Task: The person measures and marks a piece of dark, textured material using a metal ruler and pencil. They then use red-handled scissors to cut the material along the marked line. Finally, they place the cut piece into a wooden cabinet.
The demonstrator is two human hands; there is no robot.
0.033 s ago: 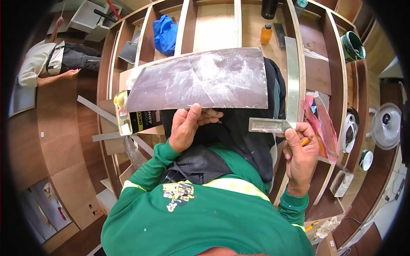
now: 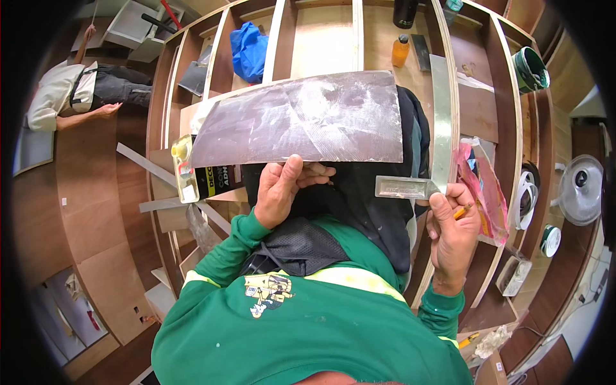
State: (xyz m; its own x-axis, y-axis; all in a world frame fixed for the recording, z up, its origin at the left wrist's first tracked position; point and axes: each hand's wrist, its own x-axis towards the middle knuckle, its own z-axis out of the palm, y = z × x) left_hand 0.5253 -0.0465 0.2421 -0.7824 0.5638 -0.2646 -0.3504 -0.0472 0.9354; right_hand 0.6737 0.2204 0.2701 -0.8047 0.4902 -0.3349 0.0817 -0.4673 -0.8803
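My left hand [image 2: 281, 191] pinches the grey laminate sheet [image 2: 301, 119] by one edge only, so I judge it could sag or slip. My right hand [image 2: 453, 234] is closed on a pencil [image 2: 463, 211] and steadies the metal square [image 2: 431, 151], which could shift.

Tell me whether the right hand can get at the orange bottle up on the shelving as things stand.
Probably not directly: the right hand already holds a pencil, and the metal square lies between it and the far-off orange bottle.
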